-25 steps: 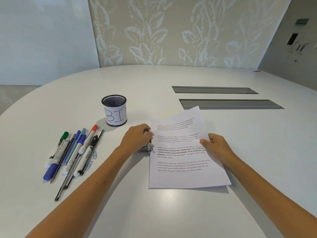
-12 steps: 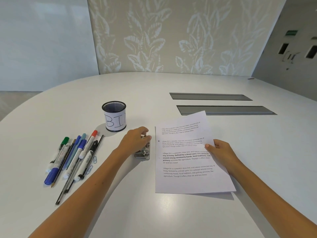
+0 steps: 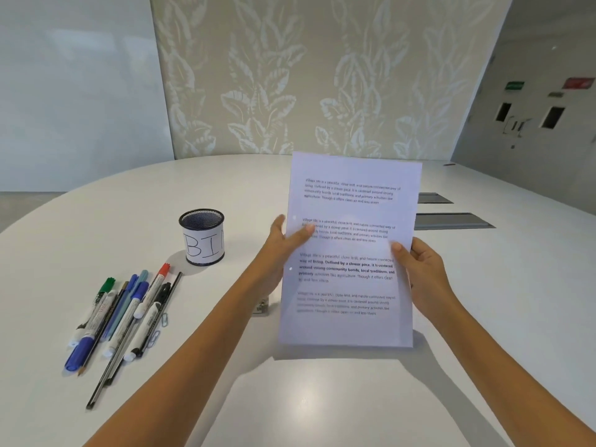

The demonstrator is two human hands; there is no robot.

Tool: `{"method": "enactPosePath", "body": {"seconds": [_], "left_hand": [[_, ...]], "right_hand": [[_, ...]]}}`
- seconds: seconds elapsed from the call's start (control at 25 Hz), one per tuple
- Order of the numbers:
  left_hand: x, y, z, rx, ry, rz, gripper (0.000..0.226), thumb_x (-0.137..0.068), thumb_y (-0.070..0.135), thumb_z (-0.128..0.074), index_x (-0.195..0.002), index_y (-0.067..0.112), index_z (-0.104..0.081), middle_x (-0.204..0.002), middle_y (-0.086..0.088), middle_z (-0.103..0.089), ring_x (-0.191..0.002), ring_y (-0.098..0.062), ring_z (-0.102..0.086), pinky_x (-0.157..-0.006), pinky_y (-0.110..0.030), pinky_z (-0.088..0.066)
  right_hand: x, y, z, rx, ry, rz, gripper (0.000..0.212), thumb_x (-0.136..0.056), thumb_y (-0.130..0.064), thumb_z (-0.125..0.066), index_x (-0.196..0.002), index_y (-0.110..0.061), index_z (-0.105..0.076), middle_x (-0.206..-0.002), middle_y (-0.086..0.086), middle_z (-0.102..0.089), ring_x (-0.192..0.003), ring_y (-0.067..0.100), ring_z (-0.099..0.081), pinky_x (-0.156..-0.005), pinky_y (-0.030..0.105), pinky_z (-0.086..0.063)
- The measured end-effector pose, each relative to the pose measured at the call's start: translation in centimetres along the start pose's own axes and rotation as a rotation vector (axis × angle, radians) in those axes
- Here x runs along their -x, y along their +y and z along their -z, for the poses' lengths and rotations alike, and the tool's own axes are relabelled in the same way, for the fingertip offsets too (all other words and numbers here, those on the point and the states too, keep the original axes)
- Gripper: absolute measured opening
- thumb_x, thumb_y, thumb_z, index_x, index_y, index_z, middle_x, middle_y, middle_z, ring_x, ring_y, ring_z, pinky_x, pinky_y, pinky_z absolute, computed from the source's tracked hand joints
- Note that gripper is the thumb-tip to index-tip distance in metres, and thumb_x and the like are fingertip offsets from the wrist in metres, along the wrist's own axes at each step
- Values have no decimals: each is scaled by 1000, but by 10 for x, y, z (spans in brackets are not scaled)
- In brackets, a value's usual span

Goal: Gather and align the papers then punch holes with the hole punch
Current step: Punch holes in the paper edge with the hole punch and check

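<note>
I hold a stack of white printed papers (image 3: 350, 253) upright above the table, its text facing me. Two small punched holes show near its left edge. My left hand (image 3: 283, 243) grips the left edge, thumb on the front. My right hand (image 3: 419, 269) grips the right edge at mid-height. The small metal hole punch (image 3: 262, 305) stands on the table just left of the sheets, mostly hidden behind my left forearm and the papers.
A black mesh cup labelled BIN (image 3: 202, 237) stands at the left. Several pens and markers (image 3: 125, 312) with paper clips (image 3: 159, 327) lie further left. Two grey cable slots (image 3: 451, 221) sit in the white table (image 3: 322, 398) behind the papers.
My left hand left the hole punch and took the papers' left edge. Both hands lifted the stack off the table and stood it upright.
</note>
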State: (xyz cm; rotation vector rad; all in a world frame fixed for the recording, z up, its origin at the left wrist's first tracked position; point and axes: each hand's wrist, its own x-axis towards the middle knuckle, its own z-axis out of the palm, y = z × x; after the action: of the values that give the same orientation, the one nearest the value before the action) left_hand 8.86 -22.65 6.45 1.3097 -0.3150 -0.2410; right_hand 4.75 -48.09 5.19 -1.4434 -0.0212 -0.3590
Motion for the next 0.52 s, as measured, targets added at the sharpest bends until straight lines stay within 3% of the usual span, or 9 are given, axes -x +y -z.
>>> {"method": "enactPosePath", "body": {"seconds": [0.08, 0.12, 0.2, 0.36, 0.52], "left_hand": [[-4, 4, -6, 43, -101, 14, 36, -89, 28, -63, -123, 18, -61, -117, -8, -71, -103, -28, -69, -80, -39, -59], [-4, 5, -10, 8, -87, -11, 20, -91, 25, -61, -109, 23, -69, -111, -6, -74, -101, -29, -70, -76, -38, -60], [-6, 8, -19, -20, -50, -93, 18, -93, 25, -58, -98, 30, -74, -104, -1, -76, -97, -25, -72, -72, -35, -60], [-9, 15, -26, -16, -154, -258, 25, -95, 30, -55, -116, 24, -67, -114, -7, -72, -103, -30, -69, -81, -44, -58], [-4, -9, -24, -53, -106, -199, 28, -91, 32, -60, -117, 23, -66, -116, -8, -71, -106, -32, -68, -88, -48, -56]], "right_hand": [[1, -16, -4, -41, 16, 79, 16, -90, -21, -62, -104, -18, -69, -101, -1, -76, -87, 20, -73, -69, 31, -60], [1, -24, -6, -55, 18, 109, 17, -88, -22, -64, -104, -17, -69, -100, -1, -76, -87, 20, -72, -69, 30, -59], [4, -38, -10, -64, 5, 159, 22, -84, -25, -68, -105, -18, -70, -102, 0, -76, -88, 20, -72, -69, 30, -58], [12, -53, -15, -49, -4, 257, 26, -78, -34, -73, -101, -23, -72, -101, -1, -76, -87, 19, -73, -69, 27, -58], [25, -24, -11, 2, 48, 204, 27, -77, -35, -73, -98, -18, -72, -98, 4, -76, -88, 26, -71, -74, 37, -60]]}}
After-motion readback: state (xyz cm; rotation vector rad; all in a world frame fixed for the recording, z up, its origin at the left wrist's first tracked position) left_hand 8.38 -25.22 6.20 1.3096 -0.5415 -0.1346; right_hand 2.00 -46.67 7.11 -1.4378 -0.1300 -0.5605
